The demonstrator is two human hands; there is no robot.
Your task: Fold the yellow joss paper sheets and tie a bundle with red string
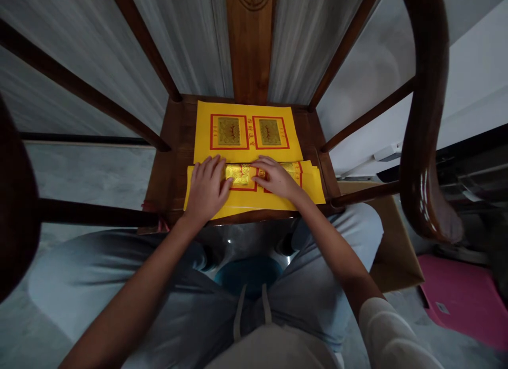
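Two hands (207,193) (281,181) loosely spread on folded yellow paper (239,175), long axis left to right, wooden seat (177,128) beneath

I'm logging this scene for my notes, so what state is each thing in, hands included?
Far yellow sheet, lying flat, print showing.
Near yellow papers, overlapping, edges out of line; folded or rolled, unclear.
Left hand, palm down on the near yellow papers, thumb spread.
Right hand, on the near yellow papers, thumb apart from forefinger.
Cardboard box, open.

Wooden armchair (251,57); grey streaked wall (194,36) behind; mottled floor (91,173); dim light.
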